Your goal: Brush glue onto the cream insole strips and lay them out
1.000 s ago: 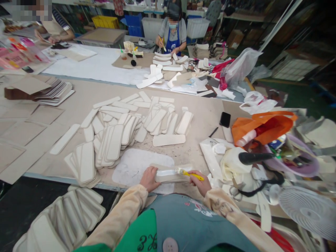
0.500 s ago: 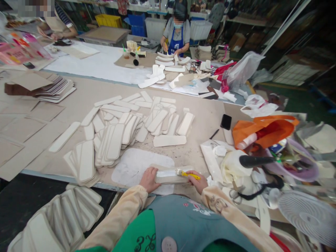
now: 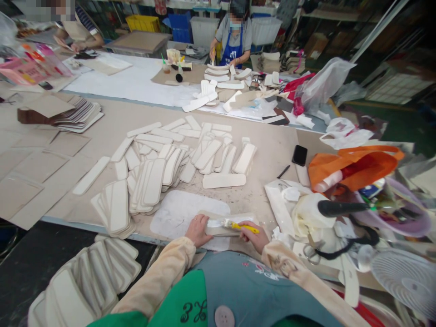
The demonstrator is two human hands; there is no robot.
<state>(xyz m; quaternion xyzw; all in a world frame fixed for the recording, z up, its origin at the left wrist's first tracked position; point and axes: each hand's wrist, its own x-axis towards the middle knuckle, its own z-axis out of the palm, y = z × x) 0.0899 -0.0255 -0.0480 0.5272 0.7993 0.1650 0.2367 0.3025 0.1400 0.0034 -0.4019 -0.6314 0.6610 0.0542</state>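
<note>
My right hand [image 3: 255, 235] is closed around the yellow handle of a small brush [image 3: 244, 226]. The whitish bristles rest on an elongated cream panel [image 3: 218, 224] with a wet-looking white band along it. At the panel's left end my left hand [image 3: 198, 230] grips it, thumb on the near side and fingers on the far side. More panels seem stacked beneath, though my hands partly hide them. Under them lies a white sheet with rounded corners [image 3: 180, 211]. Beyond it is a spread heap of similar cream panels [image 3: 151, 181].
Fanned panels [image 3: 78, 281] lie on a black surface at lower left. To the right are a phone [image 3: 299, 155], an orange bag [image 3: 320, 165], a purple basin [image 3: 415, 222], a white container [image 3: 311, 211] and a fan [image 3: 408, 277]. Across the table a co-worker [image 3: 233, 41] handles similar pieces.
The brush has slid left along the panel, with my right hand moving alongside it. My left hand keeps its place on the panel. The whole view has shifted slightly.
</note>
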